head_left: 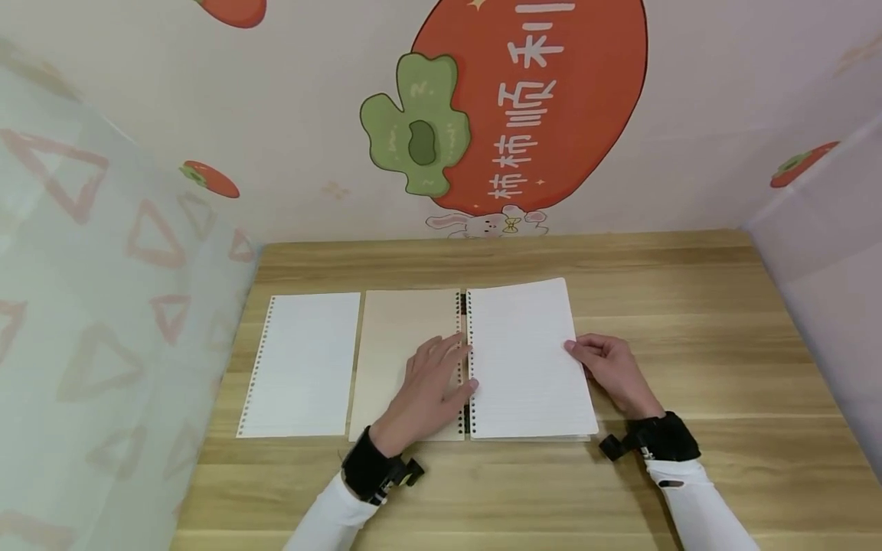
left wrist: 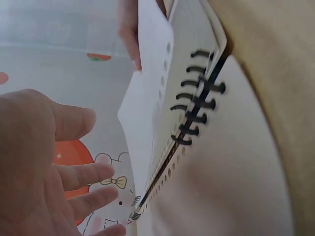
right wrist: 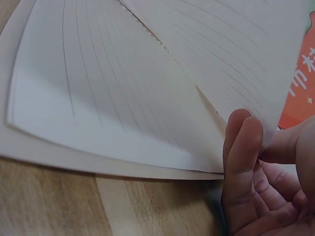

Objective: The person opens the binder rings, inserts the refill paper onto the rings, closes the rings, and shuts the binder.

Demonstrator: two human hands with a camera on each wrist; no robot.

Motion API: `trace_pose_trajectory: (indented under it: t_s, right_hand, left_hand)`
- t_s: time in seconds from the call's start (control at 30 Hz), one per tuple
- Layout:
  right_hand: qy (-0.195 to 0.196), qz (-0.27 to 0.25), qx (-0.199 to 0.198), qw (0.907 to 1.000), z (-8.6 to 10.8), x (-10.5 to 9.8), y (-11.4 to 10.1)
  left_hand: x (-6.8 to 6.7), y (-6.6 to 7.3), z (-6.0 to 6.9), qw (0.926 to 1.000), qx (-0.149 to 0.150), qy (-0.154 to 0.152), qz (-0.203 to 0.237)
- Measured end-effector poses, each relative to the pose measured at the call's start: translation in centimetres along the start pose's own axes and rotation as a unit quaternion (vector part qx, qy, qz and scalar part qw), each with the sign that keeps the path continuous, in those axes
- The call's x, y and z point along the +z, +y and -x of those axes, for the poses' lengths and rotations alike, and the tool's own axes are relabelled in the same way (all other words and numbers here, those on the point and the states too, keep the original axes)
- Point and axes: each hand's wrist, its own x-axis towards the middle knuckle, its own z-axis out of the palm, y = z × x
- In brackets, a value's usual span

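Note:
A loose-leaf binder lies spread out, its beige cover (head_left: 396, 325) on the left and a stack of pages on the right. The top lined sheet (head_left: 520, 360) is raised, and my right hand (head_left: 615, 373) pinches its right edge between thumb and fingers. In the left wrist view, this sheet's punched edge stands apart from the near black rings (left wrist: 194, 101), which look unfastened. My left hand (head_left: 429, 386) hovers over the binder's spine with fingers spread and extended, holding nothing. Under the raised sheet, more lined pages (right wrist: 98, 98) show in the right wrist view.
Left of the binder, a separate white punched sheet (head_left: 303, 367) lies flat on the wooden table (head_left: 689, 306). A printed backdrop (head_left: 310, 115) rises behind the table, with a patterned panel (head_left: 103, 306) along the left side and a pale one along the right.

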Motion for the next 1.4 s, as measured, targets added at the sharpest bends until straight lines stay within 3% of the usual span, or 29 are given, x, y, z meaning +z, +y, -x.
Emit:
trace_pose_trajectory:
  t_s: [0.4, 0.8, 1.4]
  right_hand:
    - [-0.001, 0.0, -0.001, 1.0, 0.0, 0.1, -0.2]
    - [0.008, 0.007, 0.0, 0.9999, 0.2, 0.2, 0.0]
    - [0.013, 0.018, -0.003, 0.9998, 0.0, 0.3, -0.1]
  left_hand:
    - [0.8, 0.9, 3.6, 0.9967, 0.069, 0.0, -0.042]
    - [3.6, 2.3, 7.5, 0.9962, 0.054, -0.021, -0.065]
    - [4.5, 2.2, 8.5, 0.9959, 0.033, -0.021, -0.082]
